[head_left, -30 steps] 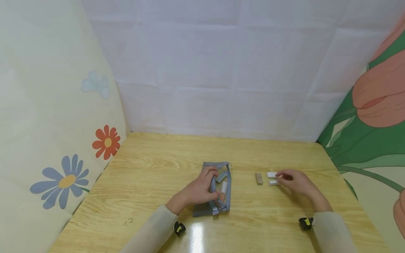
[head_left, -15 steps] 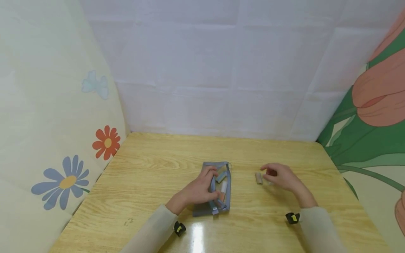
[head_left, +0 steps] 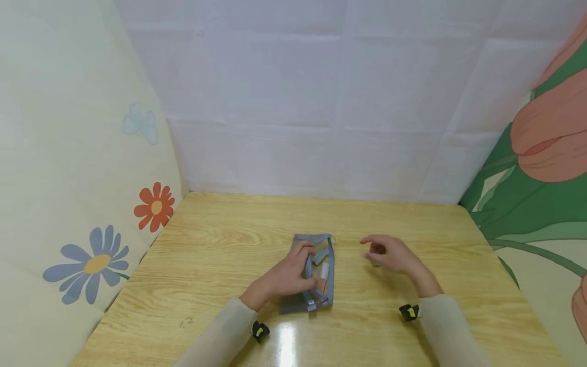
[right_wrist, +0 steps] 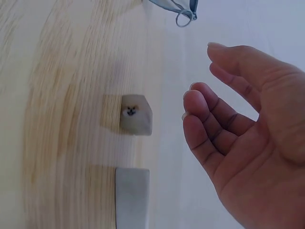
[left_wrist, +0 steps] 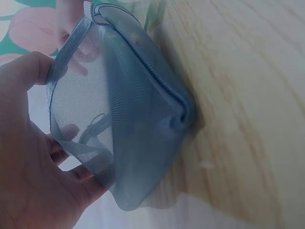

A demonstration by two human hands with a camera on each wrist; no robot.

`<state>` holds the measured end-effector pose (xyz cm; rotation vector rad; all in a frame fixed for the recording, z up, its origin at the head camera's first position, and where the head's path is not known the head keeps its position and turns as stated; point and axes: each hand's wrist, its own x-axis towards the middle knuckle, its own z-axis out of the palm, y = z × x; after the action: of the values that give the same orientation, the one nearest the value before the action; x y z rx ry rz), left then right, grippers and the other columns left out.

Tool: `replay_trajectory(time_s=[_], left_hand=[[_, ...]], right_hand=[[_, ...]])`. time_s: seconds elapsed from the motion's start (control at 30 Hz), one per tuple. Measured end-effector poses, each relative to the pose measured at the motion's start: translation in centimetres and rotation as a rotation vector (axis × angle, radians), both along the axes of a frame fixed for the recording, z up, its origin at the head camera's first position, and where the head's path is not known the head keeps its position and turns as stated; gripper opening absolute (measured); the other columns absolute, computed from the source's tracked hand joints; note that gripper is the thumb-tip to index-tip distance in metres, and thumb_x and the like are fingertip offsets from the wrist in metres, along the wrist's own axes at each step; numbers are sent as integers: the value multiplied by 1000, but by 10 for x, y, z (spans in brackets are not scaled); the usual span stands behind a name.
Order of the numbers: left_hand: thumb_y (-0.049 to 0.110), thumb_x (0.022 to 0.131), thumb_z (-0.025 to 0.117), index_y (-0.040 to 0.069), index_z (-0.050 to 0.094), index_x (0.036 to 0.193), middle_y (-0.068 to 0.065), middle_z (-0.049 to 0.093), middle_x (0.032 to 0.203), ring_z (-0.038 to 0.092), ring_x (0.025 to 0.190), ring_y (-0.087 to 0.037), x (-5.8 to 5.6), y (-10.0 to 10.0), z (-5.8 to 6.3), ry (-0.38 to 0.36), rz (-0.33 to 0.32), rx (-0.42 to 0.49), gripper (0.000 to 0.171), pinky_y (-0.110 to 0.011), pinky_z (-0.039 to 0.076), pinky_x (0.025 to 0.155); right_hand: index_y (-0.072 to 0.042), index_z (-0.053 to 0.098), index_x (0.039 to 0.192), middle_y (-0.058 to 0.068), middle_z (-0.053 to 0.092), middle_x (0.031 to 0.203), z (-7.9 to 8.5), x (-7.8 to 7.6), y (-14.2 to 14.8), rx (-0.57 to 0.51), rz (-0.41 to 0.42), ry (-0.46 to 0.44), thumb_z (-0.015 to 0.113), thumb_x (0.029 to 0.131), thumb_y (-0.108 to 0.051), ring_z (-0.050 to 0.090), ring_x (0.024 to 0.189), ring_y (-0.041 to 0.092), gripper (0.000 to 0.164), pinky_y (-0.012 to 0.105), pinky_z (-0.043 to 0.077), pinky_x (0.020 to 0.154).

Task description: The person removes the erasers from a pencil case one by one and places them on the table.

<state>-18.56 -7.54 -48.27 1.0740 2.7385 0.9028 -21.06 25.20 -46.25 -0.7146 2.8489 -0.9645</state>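
Note:
My left hand (head_left: 288, 273) holds a blue-grey mesh zip pouch (head_left: 331, 285) by its mouth, thumb on one edge and fingers on the other, as the left wrist view shows. Inside lie several small blocks, among them a blue one (head_left: 321, 256) and a white one (head_left: 324, 270). To the right of the pouch, my right hand (head_left: 393, 256) hovers over the table with fingers loosely bent and nothing between them. Below its fingertips in the right wrist view sit a small block with a dog's face (right_wrist: 137, 118) and a plain white block (right_wrist: 132, 198).
Everything stands on a wood-grain table (head_left: 220, 234). A metal ring (right_wrist: 184, 18) hangs at the pouch's corner. A white sheet (head_left: 275, 127) closes off the back, and flower-printed cloths (head_left: 91, 168) flank both sides.
My right hand has moved left, from the white blocks to above the brownish block, which it now mostly covers in the head view. My left hand and the pouch stay put.

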Motion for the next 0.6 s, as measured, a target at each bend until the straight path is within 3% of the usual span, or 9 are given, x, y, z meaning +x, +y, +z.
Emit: replay_trajectory(time_s=[0.6], left_hand=[[37, 87, 62, -1, 46, 136, -12, 29, 154, 40, 136, -24, -5, 0, -3, -24, 6, -16, 64, -38, 46, 107]], right_hand=[[-7, 70, 124, -5, 62, 85, -3, -10, -29, -17, 118, 1, 71, 93, -13, 54, 74, 7, 32, 24, 48, 67]])
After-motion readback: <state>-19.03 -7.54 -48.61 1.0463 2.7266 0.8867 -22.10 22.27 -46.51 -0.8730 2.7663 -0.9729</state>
